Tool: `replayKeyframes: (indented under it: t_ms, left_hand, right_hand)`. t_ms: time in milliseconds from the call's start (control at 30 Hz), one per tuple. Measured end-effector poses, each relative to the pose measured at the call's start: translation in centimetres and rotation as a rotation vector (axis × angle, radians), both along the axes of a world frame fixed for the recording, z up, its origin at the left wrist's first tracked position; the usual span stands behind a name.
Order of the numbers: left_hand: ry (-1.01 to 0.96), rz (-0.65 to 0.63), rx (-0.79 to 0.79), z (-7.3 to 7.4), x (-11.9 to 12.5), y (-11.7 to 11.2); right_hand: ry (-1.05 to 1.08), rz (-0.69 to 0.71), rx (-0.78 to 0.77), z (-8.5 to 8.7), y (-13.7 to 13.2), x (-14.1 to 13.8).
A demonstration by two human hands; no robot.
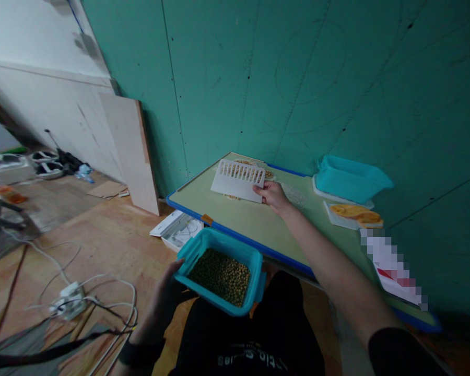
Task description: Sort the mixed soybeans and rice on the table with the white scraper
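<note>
My left hand grips the left side of a turquoise plastic container, held above my lap at the table's near edge. Inside lie dark green beans and tan beans, the green ones mostly to the left. Over the table, my right hand pinches the right end of a white slotted scraper, whose row of slots is along the top. Tan beans lie on the tabletop behind it, and a few show below its lower edge. To the right of that hand is a patch of whitish grains.
The pale green table has blue edging and stands against a green wall. On its right are a turquoise bin, a yellow-brown item on a white tray and a partly blurred white packet. A white box, cables and a power strip lie on the floor.
</note>
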State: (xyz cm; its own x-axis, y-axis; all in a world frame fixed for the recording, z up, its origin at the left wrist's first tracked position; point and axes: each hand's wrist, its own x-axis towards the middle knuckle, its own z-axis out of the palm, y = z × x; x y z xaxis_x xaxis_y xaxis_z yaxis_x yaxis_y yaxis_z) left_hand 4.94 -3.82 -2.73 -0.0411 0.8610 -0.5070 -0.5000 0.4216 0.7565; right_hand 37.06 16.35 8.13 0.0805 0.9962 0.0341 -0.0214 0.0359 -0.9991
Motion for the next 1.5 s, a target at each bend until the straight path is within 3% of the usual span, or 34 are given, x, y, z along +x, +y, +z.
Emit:
replayKeyframes:
  t_ms: [200,500,767,1067,1300,1500]
  left_hand:
    - [0.019,-0.034,-0.003,0.4,0.0,0.0]
    - [0.020,0.015,0.017,-1.2,-0.4,0.0]
    - [0.012,0.014,0.028,-0.9,-0.1,-0.1]
    - [0.011,0.028,0.023,-2.0,-0.5,0.0]
    - [-0.024,0.011,-0.003,-1.4,-0.5,0.1]
    - [-0.008,-0.002,0.035,-2.0,-0.7,0.0]
  right_hand:
    - [-0.002,0.010,-0.047,0.0,-0.1,-0.1]
    - [0.014,0.025,-0.038,0.1,-0.3,-0.2]
    - [0.009,0.024,-0.063,0.1,-0.1,-0.3]
    - [0.011,0.092,-0.062,0.1,-0.7,-0.5]
    - [0.024,0.114,-0.073,0.0,-0.8,-0.8]
    - [0.048,0.153,-0.074,-0.3,-0.9,-1.1]
